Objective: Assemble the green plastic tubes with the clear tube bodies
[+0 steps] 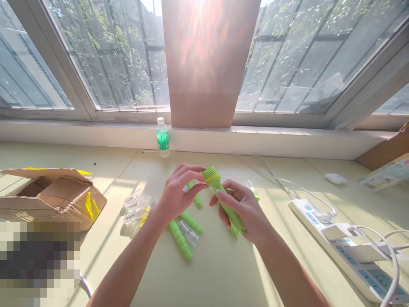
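Note:
My right hand [241, 202] is wrapped round a green flashlight-shaped plastic tube [227, 200], held tilted above the table. The tube has a ribbed, wider head with a yellow ring below it. From the left, my left hand [183, 187] pinches that ribbed head between thumb and fingers. Under the hands lie green ribbed handles [181, 241] and a clear ribbed plastic piece [190, 232]. Another green piece [196, 198] shows behind my left hand. Several clear plastic pieces [137, 204] are piled by my left wrist, with a yellow ring [143, 221] beside them.
An open cardboard box [67, 200] stands at the left. A bottle with a green label [162, 138] is near the window sill. To the right lies a power strip [341, 256] with plugs and white cables. A small white case [335, 178] rests behind it.

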### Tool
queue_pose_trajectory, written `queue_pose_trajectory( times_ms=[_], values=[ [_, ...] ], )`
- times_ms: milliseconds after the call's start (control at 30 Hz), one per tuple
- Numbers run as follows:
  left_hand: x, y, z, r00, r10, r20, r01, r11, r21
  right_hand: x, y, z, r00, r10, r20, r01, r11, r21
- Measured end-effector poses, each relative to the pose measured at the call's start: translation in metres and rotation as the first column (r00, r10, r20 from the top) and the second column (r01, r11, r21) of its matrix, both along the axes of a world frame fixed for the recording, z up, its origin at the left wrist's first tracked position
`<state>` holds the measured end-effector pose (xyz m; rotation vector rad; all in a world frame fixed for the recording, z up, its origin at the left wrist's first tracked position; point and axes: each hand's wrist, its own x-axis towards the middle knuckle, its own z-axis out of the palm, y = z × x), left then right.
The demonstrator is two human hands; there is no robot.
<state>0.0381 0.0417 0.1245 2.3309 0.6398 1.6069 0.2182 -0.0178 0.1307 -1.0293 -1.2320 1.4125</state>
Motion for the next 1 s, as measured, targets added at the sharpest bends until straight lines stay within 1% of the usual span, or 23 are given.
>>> queue_pose_trajectory(
  times_ms=[100,167,267,367,467,567,633,800,900,1000],
  values=[
    [0.0001,-0.0005,0.0011,1.0,0.017,-0.001,-0.017,1.0,-0.007,0.0011,0.0014,0.0002,0.999,0.026,0.047,-0.028,0.999,0.042],
    [0.0015,-0.0003,0.0001,1.0,0.022,0.007,-0.022,1.0,-0.017,0.0007,0.0017,-0.0013,0.997,0.023,0.078,-0.026,0.999,0.045],
    [0.0049,0.0002,-0.0029,0.999,0.027,0.029,-0.027,0.999,-0.028,-0.0013,0.0009,-0.0046,0.998,0.011,0.061,-0.011,1.0,-0.001],
    [0.0071,0.0002,-0.0051,0.995,0.058,0.075,-0.058,0.998,-0.008,-0.0035,-0.0005,-0.006,0.999,0.006,0.052,-0.004,1.0,-0.03],
    [0.0062,0.0004,-0.0045,0.993,0.067,0.099,-0.066,0.998,-0.015,-0.0039,-0.001,-0.0047,0.999,-0.002,0.047,0.003,1.0,-0.02],
    [0.0038,0.0008,-0.0024,0.998,0.028,0.061,-0.024,0.997,-0.071,-0.002,0.0002,-0.0026,1.0,-0.007,-0.01,0.007,1.0,-0.007],
    [0.0033,0.0008,-0.0015,0.998,0.025,0.055,-0.021,0.996,-0.081,-0.0006,0.0014,-0.0013,1.0,-0.009,-0.02,0.01,1.0,0.015],
    [0.0054,-0.0002,-0.0025,0.996,0.06,0.069,-0.056,0.997,-0.058,-0.0008,0.0009,-0.0004,0.998,0.005,0.064,-0.009,0.998,0.057],
    [0.0062,-0.0008,-0.0037,0.994,0.073,0.076,-0.069,0.996,-0.057,-0.0029,-0.0014,-0.0022,0.998,0.012,0.067,-0.013,1.0,0.016],
    [0.0056,-0.0009,-0.0039,0.999,0.026,0.037,-0.023,0.997,-0.077,-0.0044,-0.0028,-0.0032,1.0,0.017,0.013,-0.017,1.0,-0.015]
  ],
)
